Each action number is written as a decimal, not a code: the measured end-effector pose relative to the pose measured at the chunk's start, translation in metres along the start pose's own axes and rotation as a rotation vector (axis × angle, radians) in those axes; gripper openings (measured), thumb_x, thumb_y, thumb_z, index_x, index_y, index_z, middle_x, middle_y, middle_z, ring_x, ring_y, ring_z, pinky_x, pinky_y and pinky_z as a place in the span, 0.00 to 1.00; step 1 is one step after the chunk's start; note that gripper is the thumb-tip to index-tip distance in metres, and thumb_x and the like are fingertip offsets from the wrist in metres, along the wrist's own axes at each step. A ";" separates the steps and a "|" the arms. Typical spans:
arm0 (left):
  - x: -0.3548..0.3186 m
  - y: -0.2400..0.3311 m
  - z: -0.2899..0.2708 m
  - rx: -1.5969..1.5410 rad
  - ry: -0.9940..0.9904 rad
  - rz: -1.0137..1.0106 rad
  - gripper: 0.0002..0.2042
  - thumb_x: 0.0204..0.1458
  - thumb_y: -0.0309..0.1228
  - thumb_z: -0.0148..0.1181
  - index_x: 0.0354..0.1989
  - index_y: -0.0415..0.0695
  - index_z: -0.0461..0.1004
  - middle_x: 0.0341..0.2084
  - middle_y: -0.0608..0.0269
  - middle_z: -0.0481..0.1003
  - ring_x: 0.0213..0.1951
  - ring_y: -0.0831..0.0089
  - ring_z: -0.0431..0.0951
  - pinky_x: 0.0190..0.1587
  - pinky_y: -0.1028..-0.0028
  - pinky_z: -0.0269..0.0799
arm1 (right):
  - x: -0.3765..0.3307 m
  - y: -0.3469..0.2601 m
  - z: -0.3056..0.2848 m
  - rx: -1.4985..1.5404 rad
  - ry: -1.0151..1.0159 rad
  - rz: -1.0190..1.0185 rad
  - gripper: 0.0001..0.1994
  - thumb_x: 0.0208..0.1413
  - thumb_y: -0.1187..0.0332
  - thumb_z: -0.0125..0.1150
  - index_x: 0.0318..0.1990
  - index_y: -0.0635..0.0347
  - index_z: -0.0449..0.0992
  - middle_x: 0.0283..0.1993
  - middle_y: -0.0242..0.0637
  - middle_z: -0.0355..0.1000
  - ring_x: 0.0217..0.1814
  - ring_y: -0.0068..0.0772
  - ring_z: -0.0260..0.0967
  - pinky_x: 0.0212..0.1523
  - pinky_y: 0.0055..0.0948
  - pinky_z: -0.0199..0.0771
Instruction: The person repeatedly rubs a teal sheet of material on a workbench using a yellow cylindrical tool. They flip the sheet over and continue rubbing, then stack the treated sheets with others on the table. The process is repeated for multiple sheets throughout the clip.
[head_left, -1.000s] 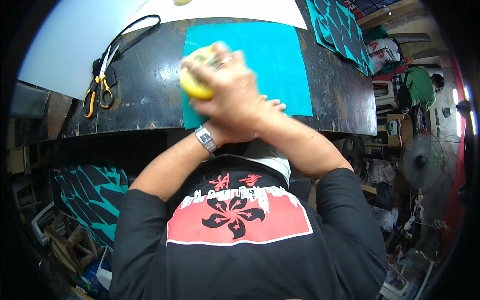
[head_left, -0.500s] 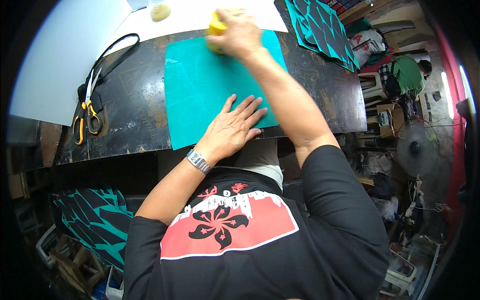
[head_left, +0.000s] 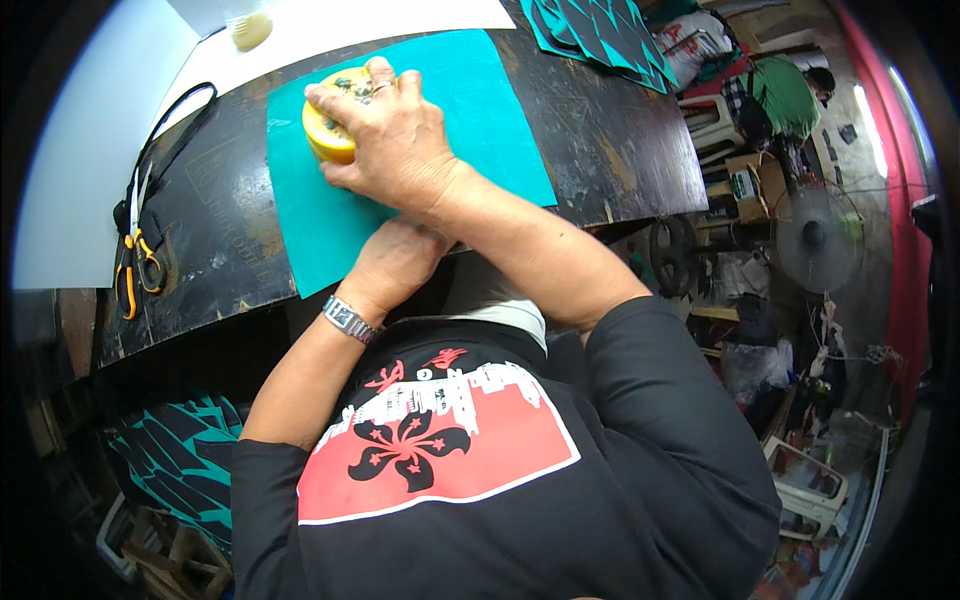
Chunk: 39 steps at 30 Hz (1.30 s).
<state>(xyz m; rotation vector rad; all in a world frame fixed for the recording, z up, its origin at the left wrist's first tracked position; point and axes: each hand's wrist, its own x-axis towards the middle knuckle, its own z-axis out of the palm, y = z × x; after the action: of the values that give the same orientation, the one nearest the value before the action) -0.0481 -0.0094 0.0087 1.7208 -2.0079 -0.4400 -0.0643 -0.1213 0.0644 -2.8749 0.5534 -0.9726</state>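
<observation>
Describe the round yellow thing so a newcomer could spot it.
On the dark table lies a teal sheet. Over its far left part, the right hand grips the round yellow thing. Unlike the paler yellow item beyond, it is bright, dark-patterned on top and held.

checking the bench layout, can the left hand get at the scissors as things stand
Probably yes: between the left hand and the scissors lie only the flat teal sheet and dark tabletop.

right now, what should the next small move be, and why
Probably move the yellow disc a little rightward over the sheet: the right hand holds it over the far left part, more sheet extends to the right, and the left hand is at the near edge, out of that path.
</observation>
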 end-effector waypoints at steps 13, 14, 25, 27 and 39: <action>0.010 0.010 -0.024 0.125 0.196 0.171 0.09 0.59 0.26 0.57 0.47 0.45 0.78 0.46 0.55 0.81 0.51 0.59 0.82 0.52 0.63 0.79 | -0.109 0.250 -0.174 -0.523 -0.215 0.745 0.64 0.40 0.32 0.74 0.79 0.44 0.40 0.74 0.61 0.54 0.77 0.67 0.49 0.73 0.71 0.42; 0.013 0.013 -0.035 0.134 0.254 0.168 0.08 0.59 0.26 0.57 0.46 0.45 0.78 0.42 0.55 0.81 0.47 0.59 0.83 0.48 0.63 0.80 | -0.111 0.255 -0.181 -0.515 -0.110 0.691 0.66 0.38 0.30 0.73 0.79 0.46 0.39 0.75 0.61 0.52 0.80 0.64 0.43 0.74 0.68 0.43; 0.031 0.110 -0.311 0.238 0.257 0.314 0.20 0.60 0.32 0.61 0.61 0.41 0.73 0.59 0.45 0.74 0.60 0.56 0.75 0.62 0.58 0.69 | -0.068 0.138 -0.145 1.001 -0.077 0.520 0.32 0.47 0.71 0.79 0.62 0.64 0.73 0.52 0.39 0.80 0.55 0.33 0.77 0.60 0.31 0.75; 0.045 0.084 -0.287 0.595 0.710 0.277 0.19 0.59 0.28 0.63 0.58 0.40 0.74 0.52 0.49 0.79 0.54 0.61 0.80 0.58 0.65 0.74 | -0.062 0.138 -0.133 1.190 -0.052 0.395 0.32 0.49 0.75 0.76 0.64 0.64 0.71 0.54 0.37 0.78 0.55 0.30 0.76 0.59 0.28 0.75; -0.092 -0.080 -0.090 0.238 0.260 -0.589 0.22 0.58 0.37 0.64 0.62 0.53 0.73 0.69 0.53 0.62 0.69 0.52 0.64 0.69 0.36 0.49 | -0.109 0.209 -0.071 0.767 -0.210 0.882 0.34 0.45 0.75 0.77 0.63 0.59 0.70 0.44 0.43 0.78 0.43 0.31 0.77 0.43 0.29 0.80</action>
<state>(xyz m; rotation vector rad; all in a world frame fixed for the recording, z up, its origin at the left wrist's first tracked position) 0.0776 0.0721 0.0310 2.3790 -1.3943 -0.1445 -0.2533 -0.2737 0.0232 -1.7314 1.0092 -0.5349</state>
